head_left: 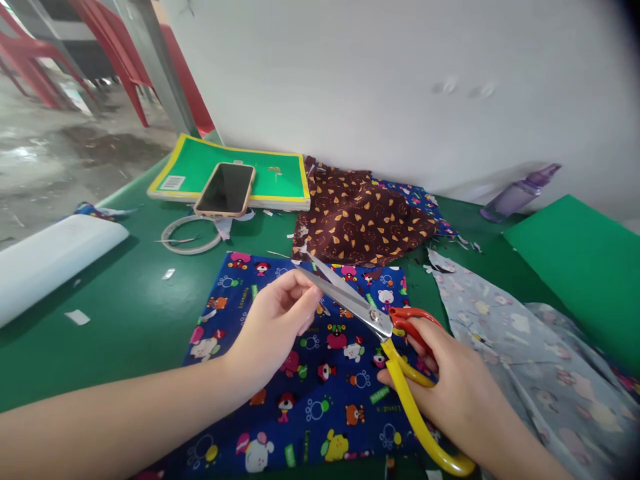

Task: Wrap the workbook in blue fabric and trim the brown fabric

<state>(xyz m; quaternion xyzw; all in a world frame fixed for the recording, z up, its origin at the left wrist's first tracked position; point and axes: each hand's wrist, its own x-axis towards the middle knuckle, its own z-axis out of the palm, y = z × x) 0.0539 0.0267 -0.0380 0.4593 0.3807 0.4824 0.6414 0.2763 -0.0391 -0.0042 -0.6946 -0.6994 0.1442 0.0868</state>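
My right hand (457, 393) grips a pair of scissors (373, 317) by their red and yellow handles, blades slightly apart and pointing up-left. My left hand (277, 323) is above a blue cartoon-print cloth (320, 393), fingers pinched close to the blades; whether they hold a bit of cloth is not visible. The blue cloth lies flat on the green table (125, 313) under both hands.
A brown leaf-print cloth (363, 220) lies behind the blue one. A grey printed cloth (540, 360) spreads at the right. A phone (226, 189) rests on a green book (200, 170). Tape ring (193, 235), white roll (47, 260), purple bottle (520, 193), green sheet (585, 267), wall behind.
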